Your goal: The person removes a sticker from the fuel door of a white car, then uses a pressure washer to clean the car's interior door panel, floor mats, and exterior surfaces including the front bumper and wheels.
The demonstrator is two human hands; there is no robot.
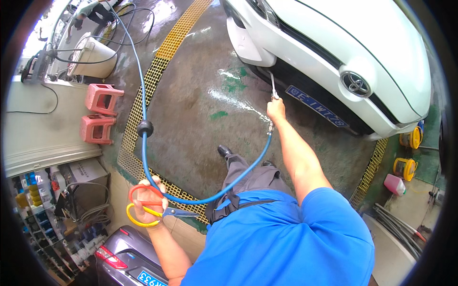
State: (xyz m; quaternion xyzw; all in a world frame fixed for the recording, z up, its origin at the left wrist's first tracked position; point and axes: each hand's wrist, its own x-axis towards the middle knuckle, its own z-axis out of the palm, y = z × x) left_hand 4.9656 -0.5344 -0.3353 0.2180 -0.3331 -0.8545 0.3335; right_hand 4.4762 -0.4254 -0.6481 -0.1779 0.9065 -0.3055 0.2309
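Observation:
My right hand (276, 109) is closed around the handle of a spray gun (273, 85), whose thin nozzle points at the lower front bumper of a white Toyota car (307, 60). A blue hose (229, 195) joins the gun below that hand and loops back past my left hand (150, 202). In the left hand are scissors (179, 212) with one red and one yellow handle loop, blades pointing right; the blue hose passes at the fingers. A black ball (145, 128) sits on the hose above. Whether the scissor blades are fully closed is hard to tell.
Two red plastic stools (102, 100) and a white bucket (94, 57) stand at the left. Floor grating (152, 77) borders the wet floor. A dark car (132, 254) and shelves (43, 221) are lower left; yellow buckets (404, 168) are right. A person (94, 10) is upper left.

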